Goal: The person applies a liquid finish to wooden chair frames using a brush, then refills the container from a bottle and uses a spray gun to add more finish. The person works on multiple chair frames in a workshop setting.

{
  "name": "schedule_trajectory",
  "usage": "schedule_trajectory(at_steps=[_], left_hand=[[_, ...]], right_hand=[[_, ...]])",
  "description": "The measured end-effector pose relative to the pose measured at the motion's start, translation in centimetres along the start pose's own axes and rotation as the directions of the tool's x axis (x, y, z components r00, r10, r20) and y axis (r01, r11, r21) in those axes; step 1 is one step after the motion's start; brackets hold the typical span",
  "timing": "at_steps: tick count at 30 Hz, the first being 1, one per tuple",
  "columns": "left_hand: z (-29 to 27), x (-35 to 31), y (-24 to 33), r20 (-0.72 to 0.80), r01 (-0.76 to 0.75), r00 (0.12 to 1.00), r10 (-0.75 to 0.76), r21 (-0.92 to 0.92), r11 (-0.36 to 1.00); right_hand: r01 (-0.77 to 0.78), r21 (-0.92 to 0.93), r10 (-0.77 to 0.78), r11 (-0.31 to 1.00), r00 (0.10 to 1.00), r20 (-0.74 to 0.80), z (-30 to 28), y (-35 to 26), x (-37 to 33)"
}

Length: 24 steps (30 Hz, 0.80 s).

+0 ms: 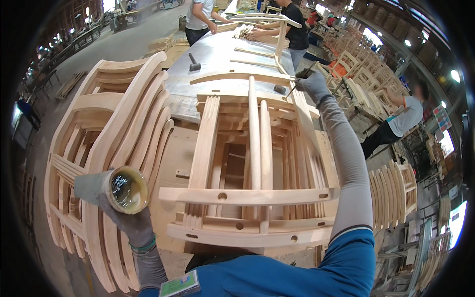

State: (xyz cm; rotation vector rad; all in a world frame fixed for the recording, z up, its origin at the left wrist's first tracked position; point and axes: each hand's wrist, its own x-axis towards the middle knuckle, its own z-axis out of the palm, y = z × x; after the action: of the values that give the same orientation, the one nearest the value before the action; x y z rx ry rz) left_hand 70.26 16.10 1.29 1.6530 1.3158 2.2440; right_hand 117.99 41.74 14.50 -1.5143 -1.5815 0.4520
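Observation:
My left hand, in a grey glove, is closed round a cup of yellowish, glossy liquid, its mouth tipped toward me. My right hand, gloved too, reaches far forward and pinches a thin stick; whether it ends in a brush is too small to tell. The stick's lower end is by the far curved rail of a stack of pale wooden chair parts. Two nearer rails with drilled holes, a front rail and one below it, lie across the stack. Round bars run lengthwise between them.
Curved chair backs lean stacked at my left. Two dark mallets, one mallet farther left, lie on the metal-topped table. Two people work at its far end. Another person stands at right, near stacked frames.

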Motion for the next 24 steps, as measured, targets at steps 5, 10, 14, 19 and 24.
schedule_trajectory(at_steps=[5,10,14,19,24], left_hand=[[2.2,1.9,1.7,0.105,0.302,0.946,-0.306,-0.626,0.719],[3.0,1.7,2.6,0.394,0.536,0.794,-0.463,-0.813,0.228],[3.4,2.3,4.0,0.649,0.726,0.594,-0.475,-0.687,-0.029],[2.7,2.3,5.7,0.721,0.746,0.619,-0.312,-0.664,-0.054],[2.3,1.7,4.4,0.573,0.589,0.741,-0.350,-0.805,-0.073]], right_hand=[[0.153,0.371,-0.144,0.916,0.988,-0.052,1.0,-8.1,-8.6],[0.207,0.487,-0.252,0.849,0.967,0.029,3.8,-19.2,-23.1],[0.219,0.665,-0.298,0.714,0.954,0.007,9.0,-20.8,-29.8],[0.364,0.496,-0.378,0.789,0.923,-0.075,12.5,-20.0,-33.2],[0.395,0.444,-0.397,0.804,0.913,-0.093,14.6,-21.0,-38.2]])
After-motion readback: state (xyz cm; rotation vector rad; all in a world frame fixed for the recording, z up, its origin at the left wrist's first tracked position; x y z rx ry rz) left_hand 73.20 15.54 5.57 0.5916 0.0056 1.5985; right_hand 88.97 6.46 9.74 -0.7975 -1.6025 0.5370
